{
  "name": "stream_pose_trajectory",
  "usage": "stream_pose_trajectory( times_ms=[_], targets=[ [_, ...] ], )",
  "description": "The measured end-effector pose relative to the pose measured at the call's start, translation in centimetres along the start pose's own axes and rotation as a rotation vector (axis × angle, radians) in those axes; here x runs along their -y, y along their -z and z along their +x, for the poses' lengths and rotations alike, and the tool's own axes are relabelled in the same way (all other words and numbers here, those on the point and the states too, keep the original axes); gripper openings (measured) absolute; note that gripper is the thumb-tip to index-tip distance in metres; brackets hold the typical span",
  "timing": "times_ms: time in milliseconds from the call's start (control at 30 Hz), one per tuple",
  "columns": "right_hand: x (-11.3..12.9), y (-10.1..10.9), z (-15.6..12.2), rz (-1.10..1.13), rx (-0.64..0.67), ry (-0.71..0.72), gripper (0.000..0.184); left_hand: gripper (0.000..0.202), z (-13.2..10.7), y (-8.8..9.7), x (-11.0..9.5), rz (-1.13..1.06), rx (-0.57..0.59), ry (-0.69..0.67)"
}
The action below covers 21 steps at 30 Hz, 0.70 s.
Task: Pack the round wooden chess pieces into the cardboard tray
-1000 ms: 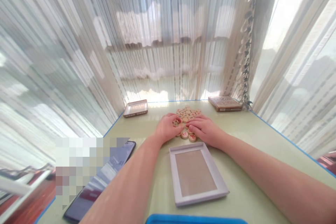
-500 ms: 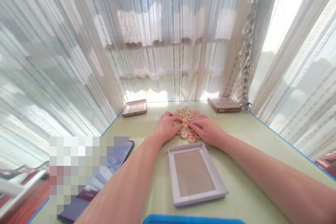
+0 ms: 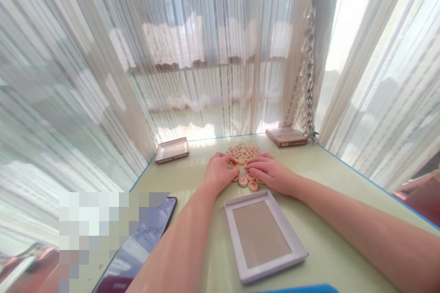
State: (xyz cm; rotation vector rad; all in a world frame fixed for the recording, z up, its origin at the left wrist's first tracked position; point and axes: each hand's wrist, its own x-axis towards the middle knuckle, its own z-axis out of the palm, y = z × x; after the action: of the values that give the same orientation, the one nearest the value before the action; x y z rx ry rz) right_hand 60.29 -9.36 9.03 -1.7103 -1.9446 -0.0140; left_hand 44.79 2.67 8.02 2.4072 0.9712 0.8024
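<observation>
Round wooden Chinese chess pieces (image 3: 241, 156) lie bunched on the pale green table, several showing red characters. At the left side of the bunch rests my left hand (image 3: 220, 173), its fingers curved and the thumb apart from them. Some pieces show in the gap between that thumb and forefinger. My right hand (image 3: 275, 173) lies palm down on the right side, fingers stretched over or beside pieces, hiding part of them. A few red-marked pieces (image 3: 243, 181) sit nearer to me, between the hands and an open shallow white box tray (image 3: 231, 233).
A shallow open box half (image 3: 172, 150) stands at the back left. At the back right lies a flat printed box (image 3: 287, 137). A phone-like device with a lit screen (image 3: 147, 233) is left of my left forearm. Sheer curtains (image 3: 206, 78) hang behind the table (image 3: 195, 165).
The view has shifted slightly. My right hand's fingers are straighter and a little further from the left hand's. A piece seen between the hands before no longer shows there.
</observation>
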Motion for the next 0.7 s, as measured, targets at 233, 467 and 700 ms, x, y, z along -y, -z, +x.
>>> stream_pose_trajectory(
  times_ms=[233,467,700],
  targets=[
    [0.16,-0.07,-0.07,-0.008,0.007,0.001,0.03,0.02,-0.08,0.07,0.05,-0.024,-0.009,0.011],
    [0.42,-0.32,0.12,-0.005,-0.012,-0.008,0.033,0.019,0.14,-0.12,0.16,0.006,-0.024,-0.012],
    [-0.32,-0.57,0.36,0.049,-0.057,-0.07,0.036,0.025,-0.03,0.14,0.15,0.002,-0.018,-0.045]
  ],
)
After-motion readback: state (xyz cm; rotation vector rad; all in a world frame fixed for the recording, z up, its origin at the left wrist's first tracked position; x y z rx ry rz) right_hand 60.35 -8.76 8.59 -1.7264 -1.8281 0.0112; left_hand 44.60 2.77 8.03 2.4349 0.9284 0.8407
